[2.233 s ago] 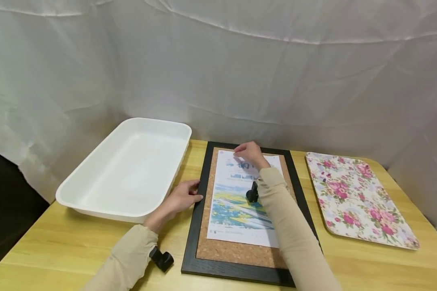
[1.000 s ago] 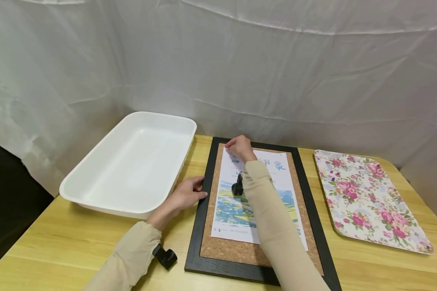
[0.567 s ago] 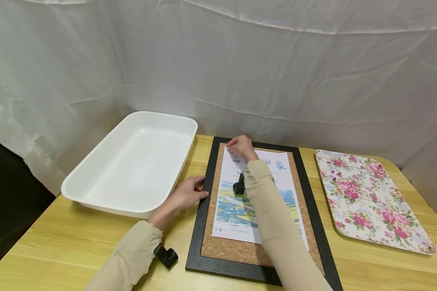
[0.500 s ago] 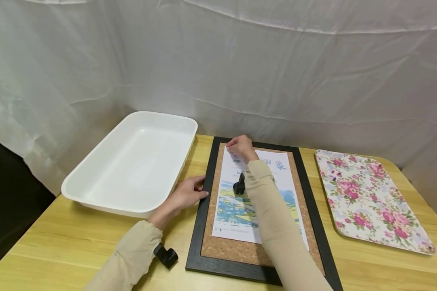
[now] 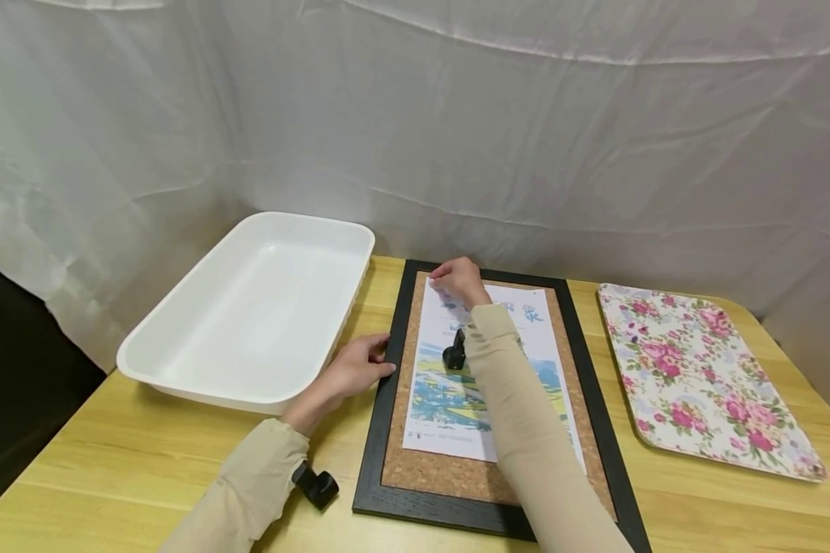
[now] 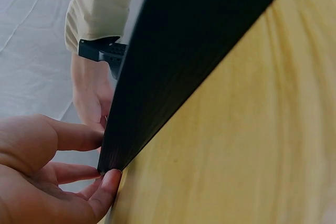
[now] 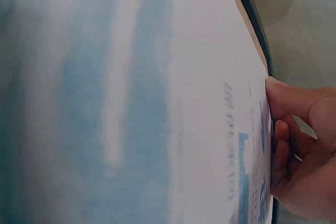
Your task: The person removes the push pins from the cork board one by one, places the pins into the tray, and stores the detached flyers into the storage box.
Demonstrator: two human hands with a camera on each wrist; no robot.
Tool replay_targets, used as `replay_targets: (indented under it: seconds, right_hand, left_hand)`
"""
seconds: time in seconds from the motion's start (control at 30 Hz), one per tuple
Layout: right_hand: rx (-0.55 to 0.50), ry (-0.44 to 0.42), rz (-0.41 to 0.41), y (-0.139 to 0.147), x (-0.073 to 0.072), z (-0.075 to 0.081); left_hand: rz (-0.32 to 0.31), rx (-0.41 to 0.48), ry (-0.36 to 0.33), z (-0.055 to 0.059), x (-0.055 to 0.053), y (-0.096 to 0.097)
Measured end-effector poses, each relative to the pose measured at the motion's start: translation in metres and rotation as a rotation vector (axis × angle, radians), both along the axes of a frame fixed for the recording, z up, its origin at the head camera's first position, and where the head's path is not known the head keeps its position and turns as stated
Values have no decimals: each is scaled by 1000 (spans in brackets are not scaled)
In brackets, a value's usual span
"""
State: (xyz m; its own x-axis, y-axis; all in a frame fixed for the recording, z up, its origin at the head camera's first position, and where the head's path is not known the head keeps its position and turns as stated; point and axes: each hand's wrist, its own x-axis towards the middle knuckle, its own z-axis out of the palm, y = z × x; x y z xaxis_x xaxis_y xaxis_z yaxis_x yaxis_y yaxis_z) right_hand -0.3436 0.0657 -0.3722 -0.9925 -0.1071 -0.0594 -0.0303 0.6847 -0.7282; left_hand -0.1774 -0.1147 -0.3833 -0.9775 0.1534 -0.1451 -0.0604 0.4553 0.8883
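Observation:
A printed poster (image 5: 449, 392) with blue, green and yellow artwork lies on a black-framed cork board (image 5: 443, 480). My left hand (image 5: 349, 369) holds the left side of the frame; in the left wrist view its thumb is at the top edge, with fingertips (image 6: 110, 178) lower down. My right hand (image 5: 460, 281) bends over the poster's top left corner, thumb and fingers drawn together there. In the right wrist view the fingers (image 7: 281, 132) curl at the paper's edge and hide whatever they pinch. A small dark dot (image 5: 535, 293) marks the poster's top right corner.
A deep white tray (image 5: 245, 392) stands left of the board. To the right lies a flower-patterned tray (image 5: 705, 384), with small dark specks (image 5: 634, 339) near its upper left. A pale curtain (image 5: 456, 138) hangs behind the wooden table (image 5: 145, 461).
My right hand has moved left to the poster's top left corner and stays there. The left hand keeps its place on the frame. The view has shifted slightly.

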Motion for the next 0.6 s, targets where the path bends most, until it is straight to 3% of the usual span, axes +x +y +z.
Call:
replay_targets:
  seconds: [0.6]
  right_hand:
    - [59, 17, 9, -3, -3, -2]
  left_hand:
    - [-8, -2, 15, -2, 1, 0]
